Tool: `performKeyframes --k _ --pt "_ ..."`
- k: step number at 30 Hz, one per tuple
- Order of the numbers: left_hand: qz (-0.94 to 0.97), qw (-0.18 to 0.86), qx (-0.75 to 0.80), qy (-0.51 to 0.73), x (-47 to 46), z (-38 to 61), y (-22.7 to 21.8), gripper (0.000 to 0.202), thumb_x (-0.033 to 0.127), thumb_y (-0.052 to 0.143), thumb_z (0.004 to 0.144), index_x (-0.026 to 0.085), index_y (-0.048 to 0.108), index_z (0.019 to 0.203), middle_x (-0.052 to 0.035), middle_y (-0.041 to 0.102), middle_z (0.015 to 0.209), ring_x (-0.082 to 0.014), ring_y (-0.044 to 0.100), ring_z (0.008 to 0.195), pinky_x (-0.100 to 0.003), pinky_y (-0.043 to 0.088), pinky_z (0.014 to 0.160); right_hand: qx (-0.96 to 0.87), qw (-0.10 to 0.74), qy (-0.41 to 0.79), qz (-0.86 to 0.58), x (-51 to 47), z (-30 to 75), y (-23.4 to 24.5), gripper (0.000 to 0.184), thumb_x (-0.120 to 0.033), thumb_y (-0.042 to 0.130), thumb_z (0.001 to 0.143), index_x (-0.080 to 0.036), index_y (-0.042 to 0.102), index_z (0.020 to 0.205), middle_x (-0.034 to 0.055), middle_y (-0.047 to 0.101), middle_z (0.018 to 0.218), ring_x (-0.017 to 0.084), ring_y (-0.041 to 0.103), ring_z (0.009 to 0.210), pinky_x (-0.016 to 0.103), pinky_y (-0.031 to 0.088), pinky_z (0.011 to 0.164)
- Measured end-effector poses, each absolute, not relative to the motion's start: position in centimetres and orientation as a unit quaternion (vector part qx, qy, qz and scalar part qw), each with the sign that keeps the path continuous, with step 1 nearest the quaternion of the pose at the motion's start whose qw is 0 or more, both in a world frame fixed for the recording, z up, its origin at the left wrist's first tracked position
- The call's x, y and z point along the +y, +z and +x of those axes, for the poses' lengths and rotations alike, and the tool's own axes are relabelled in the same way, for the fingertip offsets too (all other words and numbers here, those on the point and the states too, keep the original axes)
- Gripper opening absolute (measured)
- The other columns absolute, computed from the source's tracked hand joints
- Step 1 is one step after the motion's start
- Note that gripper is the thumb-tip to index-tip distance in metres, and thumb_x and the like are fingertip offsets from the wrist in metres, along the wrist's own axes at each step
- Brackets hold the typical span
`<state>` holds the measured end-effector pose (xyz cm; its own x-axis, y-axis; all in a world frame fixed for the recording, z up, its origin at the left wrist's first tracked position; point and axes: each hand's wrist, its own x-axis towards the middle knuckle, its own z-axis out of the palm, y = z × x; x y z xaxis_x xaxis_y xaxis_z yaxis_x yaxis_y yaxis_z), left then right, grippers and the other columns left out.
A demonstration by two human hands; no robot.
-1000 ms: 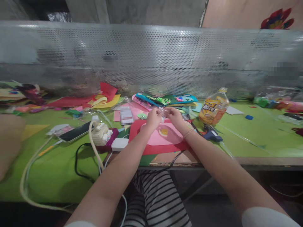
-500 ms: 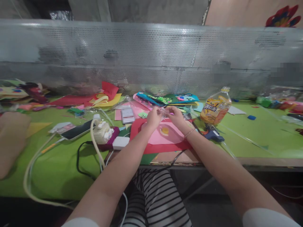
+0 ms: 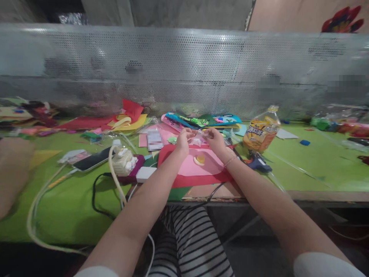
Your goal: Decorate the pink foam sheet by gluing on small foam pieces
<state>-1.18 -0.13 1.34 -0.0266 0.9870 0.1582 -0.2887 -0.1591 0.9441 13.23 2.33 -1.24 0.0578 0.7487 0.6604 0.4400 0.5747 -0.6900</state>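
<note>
My left hand (image 3: pixel 184 140) and my right hand (image 3: pixel 215 139) meet above a pink foam shape (image 3: pixel 201 164) that lies on a red sheet (image 3: pixel 198 179). Both hands pinch a small clear plastic packet (image 3: pixel 198 139) held between them, fingers curled. A small yellow and white piece (image 3: pixel 199 159) rests on the pink shape just below the hands. What is inside the packet is too small to make out.
A tilted drink bottle (image 3: pixel 261 130) and a blue glue gun (image 3: pixel 258 163) lie right of my hands. A phone (image 3: pixel 92 158), a white charger (image 3: pixel 145 174), cables (image 3: pixel 115 177) and coloured foam sheets (image 3: pixel 201 121) crowd the green table (image 3: pixel 66 200). A perforated metal screen (image 3: pixel 184 73) closes the back.
My hands stay together on the packet and have shifted only slightly, the fingers working at it. The view has barely moved.
</note>
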Motion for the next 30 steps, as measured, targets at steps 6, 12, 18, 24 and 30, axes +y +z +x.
performKeyframes --k 6,12,18,24,30 --pt "0.405 0.562 0.301 0.655 0.4 -1.2 0.8 0.013 0.011 0.044 0.056 0.019 0.039 0.066 0.0025 0.062 0.073 -0.0094 0.059 0.068 -0.02 0.039 0.062 -0.67 0.586 0.137 -0.434 2.5 13.3 -1.4 0.008 -0.021 0.058 0.065 -0.018 0.057 0.073 0.0019 0.061 0.075 0.015 0.051 0.068 0.03 0.041 0.067" --pt "0.402 0.553 0.317 0.657 0.7 -1.3 0.7 0.013 0.009 0.043 0.057 0.018 0.037 0.064 0.0021 0.061 0.073 -0.0086 0.057 0.066 -0.019 0.035 0.058 -0.673 0.586 0.14 -0.428 2.3 13.2 -1.3 0.008 -0.02 0.056 0.065 -0.018 0.056 0.072 0.002 0.061 0.074 0.015 0.051 0.067 0.029 0.041 0.066" --pt "0.378 0.522 0.335 0.687 1.1 -1.6 0.4 0.016 0.007 0.04 0.054 0.018 0.039 0.066 0.0024 0.059 0.073 -0.0079 0.052 0.058 -0.019 0.035 0.055 -0.674 0.586 0.136 -0.429 2.2 13.2 -1.1 0.01 -0.02 0.056 0.064 -0.018 0.057 0.073 0.0022 0.06 0.074 0.015 0.05 0.067 0.029 0.041 0.066" --pt "0.385 0.465 0.369 0.707 2.1 -1.9 -0.3 0.019 0.007 0.043 0.054 0.018 0.049 0.068 0.0031 0.054 0.069 -0.0067 0.047 0.057 -0.02 0.037 0.058 -0.677 0.583 0.139 -0.428 2.3 13.2 -1.2 0.01 -0.02 0.055 0.064 -0.018 0.056 0.073 0.0018 0.06 0.074 0.015 0.051 0.068 0.03 0.041 0.067" --pt "0.437 0.4 0.431 0.681 2.5 -1.7 -0.8 0.01 0.015 0.058 0.063 0.016 0.06 0.073 0.0005 0.06 0.069 -0.0091 0.053 0.063 -0.022 0.042 0.063 -0.682 0.586 0.145 -0.413 2.3 13.2 -1.4 0.01 -0.02 0.057 0.064 -0.018 0.057 0.074 0.0017 0.061 0.075 0.015 0.052 0.068 0.029 0.042 0.068"
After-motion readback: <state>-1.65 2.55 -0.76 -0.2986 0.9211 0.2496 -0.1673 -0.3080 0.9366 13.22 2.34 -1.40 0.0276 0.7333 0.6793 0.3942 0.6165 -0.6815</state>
